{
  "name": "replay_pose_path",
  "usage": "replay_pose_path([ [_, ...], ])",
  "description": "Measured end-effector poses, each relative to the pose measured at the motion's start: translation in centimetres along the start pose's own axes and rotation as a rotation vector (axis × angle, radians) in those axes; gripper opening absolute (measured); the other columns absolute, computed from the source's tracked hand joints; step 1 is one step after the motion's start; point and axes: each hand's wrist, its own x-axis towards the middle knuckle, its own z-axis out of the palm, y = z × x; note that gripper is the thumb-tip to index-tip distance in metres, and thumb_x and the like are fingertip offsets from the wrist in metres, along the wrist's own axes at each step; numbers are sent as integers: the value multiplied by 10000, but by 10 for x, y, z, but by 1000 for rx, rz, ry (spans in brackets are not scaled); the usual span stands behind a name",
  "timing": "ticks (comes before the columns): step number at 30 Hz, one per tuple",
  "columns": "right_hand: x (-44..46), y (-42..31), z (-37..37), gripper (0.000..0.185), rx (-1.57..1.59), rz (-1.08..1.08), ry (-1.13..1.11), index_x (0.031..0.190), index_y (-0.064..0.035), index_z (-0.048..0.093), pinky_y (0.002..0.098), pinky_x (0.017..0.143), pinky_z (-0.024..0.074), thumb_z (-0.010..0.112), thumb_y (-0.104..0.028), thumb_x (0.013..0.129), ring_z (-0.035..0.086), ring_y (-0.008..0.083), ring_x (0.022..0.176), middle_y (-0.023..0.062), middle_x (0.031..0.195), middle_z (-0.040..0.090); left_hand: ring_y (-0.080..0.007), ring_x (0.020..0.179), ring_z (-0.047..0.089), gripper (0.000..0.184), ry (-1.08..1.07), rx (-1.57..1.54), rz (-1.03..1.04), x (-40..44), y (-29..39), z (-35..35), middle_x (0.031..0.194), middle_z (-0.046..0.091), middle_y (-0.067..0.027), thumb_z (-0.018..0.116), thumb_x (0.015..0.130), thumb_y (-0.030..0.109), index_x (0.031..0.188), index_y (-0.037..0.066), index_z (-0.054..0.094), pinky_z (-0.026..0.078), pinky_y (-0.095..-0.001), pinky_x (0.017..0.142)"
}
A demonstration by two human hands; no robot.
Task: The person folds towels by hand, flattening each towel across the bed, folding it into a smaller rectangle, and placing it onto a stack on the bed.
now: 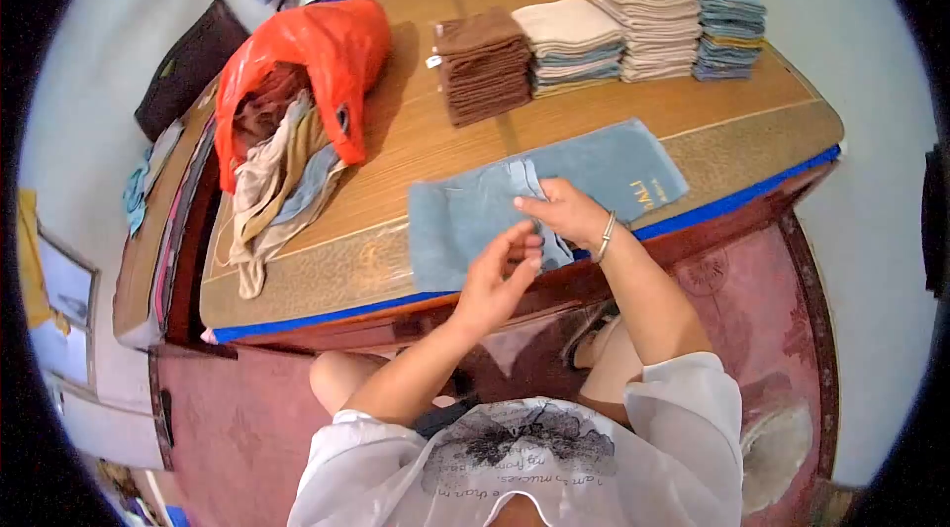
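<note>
A blue-grey towel (467,215) lies along the front of the table, with yellow lettering at its right end. Its left part is folded over, and the paler hemmed edge runs across the middle. My right hand (574,214), with a bracelet at the wrist, has its thumb on that edge; its other fingers are partly hidden, and it appears to pinch the cloth. Just left of it, my left hand (495,278) hovers over the towel's front edge. Its fingers are loosely curled, thumb apart, and nothing shows in them.
Behind the towel stand a brown stack (483,67), a cream-and-blue stack (572,44), a cream stack (648,27) and a blue stack (727,30) of folded cloths. An orange plastic bag (341,42) spills loose cloths (287,176) at left. The wooden table's (416,121) front edge is near my knees.
</note>
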Motion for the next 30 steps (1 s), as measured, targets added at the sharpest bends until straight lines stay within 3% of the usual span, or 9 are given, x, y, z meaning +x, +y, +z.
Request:
replay_pose_path([
  [3,-7,-20,-21,196,-122,13,184,892,-40,611,229,651,425,598,-235,885,470,37,734,-67,807,559,-218,1091,525,402,-306,320,139,-18,23,20,1171,545,-121,603,849,90,1226,13,487,413,-333,947],
  [5,3,1,-56,212,-70,-32,193,973,-27,617,240,696,433,576,-221,897,489,42,779,-60,868,579,-352,1135,479,470,-425,561,410,-12,13,30,1241,494,-199,632,834,262,1214,18,501,378,-417,964],
  [7,0,-2,-86,273,-18,-109,228,1080,-1,598,267,779,452,561,-199,896,525,84,850,-11,943,616,-372,1162,443,561,-315,928,565,2,8,32,1284,445,-214,618,834,354,1249,9,465,363,-442,964],
  [11,-18,16,-151,290,-210,-87,382,1109,-2,589,277,795,452,566,-182,882,544,109,860,18,958,633,-428,1126,449,693,-297,1160,-8,16,0,20,1235,456,-279,579,821,484,1275,-11,408,393,-478,917],
  [17,-25,36,-178,300,-328,-6,564,1102,6,601,291,801,455,586,-165,856,594,152,877,92,975,667,-439,1091,476,709,-245,1173,-222,19,-3,8,1187,489,-293,564,813,530,1257,-4,424,406,-477,902],
  [22,-26,23,-163,360,-803,-11,683,1109,-33,608,349,825,471,631,-236,812,617,304,950,171,1033,646,-415,1142,449,703,-202,1257,-155,23,-2,-7,1214,495,-258,555,808,551,1235,-1,466,372,-469,945],
  [23,-23,24,-158,360,-804,-8,686,1109,-33,608,349,825,471,631,-236,812,617,304,950,171,1033,646,-415,1142,449,703,-207,1256,-154,20,-8,-16,1214,495,-258,555,808,551,1235,-1,466,372,-469,945],
  [25,-16,30,-148,390,-796,21,599,1139,-61,597,375,848,467,635,-260,806,593,339,986,177,1067,627,-415,1173,417,708,-70,1370,117,13,-18,-29,1243,472,-258,564,804,546,1248,3,462,342,-467,974],
  [30,-12,38,-132,500,-763,30,427,1266,-95,499,382,870,457,634,-249,810,577,331,1032,194,1139,591,-429,1154,423,682,-99,1298,2,-6,-8,-51,1223,483,-265,600,796,493,1238,-8,466,345,-466,964],
])
